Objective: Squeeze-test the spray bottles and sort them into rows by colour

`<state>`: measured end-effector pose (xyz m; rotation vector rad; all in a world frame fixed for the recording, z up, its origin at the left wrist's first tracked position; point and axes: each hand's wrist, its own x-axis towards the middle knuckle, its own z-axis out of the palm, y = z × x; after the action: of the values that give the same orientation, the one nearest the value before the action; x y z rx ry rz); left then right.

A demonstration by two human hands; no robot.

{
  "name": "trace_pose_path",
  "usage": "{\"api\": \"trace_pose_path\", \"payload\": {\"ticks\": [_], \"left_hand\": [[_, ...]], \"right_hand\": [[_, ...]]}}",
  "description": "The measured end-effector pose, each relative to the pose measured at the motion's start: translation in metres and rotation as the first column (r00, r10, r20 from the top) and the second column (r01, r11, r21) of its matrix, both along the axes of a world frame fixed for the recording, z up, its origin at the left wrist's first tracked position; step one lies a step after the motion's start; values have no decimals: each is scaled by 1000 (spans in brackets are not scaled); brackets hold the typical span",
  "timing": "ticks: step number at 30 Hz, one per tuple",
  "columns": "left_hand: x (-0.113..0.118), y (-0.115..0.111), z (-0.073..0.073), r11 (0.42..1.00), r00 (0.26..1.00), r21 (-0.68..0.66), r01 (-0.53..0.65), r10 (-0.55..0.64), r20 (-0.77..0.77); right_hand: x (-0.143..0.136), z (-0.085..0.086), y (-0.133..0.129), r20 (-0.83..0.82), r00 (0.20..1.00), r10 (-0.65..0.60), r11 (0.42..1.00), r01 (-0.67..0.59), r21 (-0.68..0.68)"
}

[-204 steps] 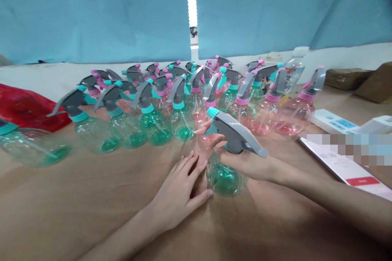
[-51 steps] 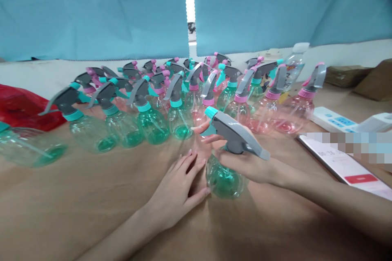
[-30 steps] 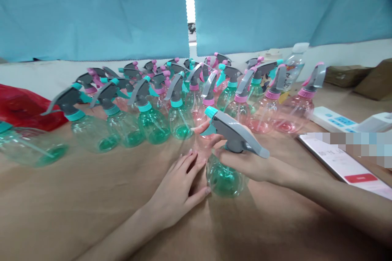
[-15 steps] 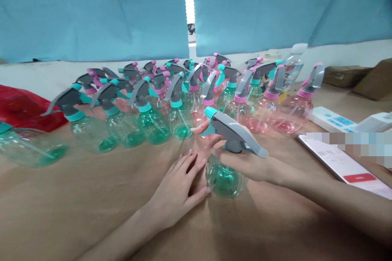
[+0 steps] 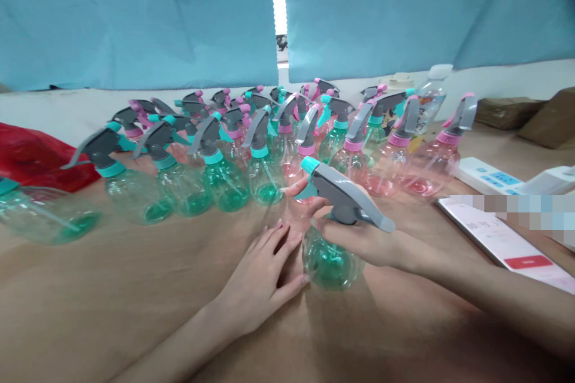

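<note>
Green spray bottle [image 5: 330, 260] stands upright, right hand [image 5: 359, 238] gripping its neck under the grey trigger head [image 5: 345, 197], left hand [image 5: 263, 275] open flat beside base; best to keep base planted while twisting.

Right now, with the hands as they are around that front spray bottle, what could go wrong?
The right hand grips the green spray bottle high at its neck, so the base could tip or skid on the table. Its grey trigger head points toward the packed row of bottles close behind; a push forward might topple several. The left hand lies flat beside the base, thumb near it, and may not steady it.
</note>
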<state>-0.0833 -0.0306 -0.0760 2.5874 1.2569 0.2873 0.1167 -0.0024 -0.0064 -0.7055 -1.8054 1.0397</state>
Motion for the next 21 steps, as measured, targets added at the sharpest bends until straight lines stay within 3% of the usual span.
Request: {"api": "trace_pose_path", "payload": {"ticks": [15,21], "left_hand": [[0,-1,0,1000,1000,-9,-2,2,-14],[1,0,1,1000,1000,-19,-8,7,-17]], "right_hand": [[0,-2,0,-30,999,-11,1000,12,6],[1,4,-4,88,992,-86,996,86,14]]}}
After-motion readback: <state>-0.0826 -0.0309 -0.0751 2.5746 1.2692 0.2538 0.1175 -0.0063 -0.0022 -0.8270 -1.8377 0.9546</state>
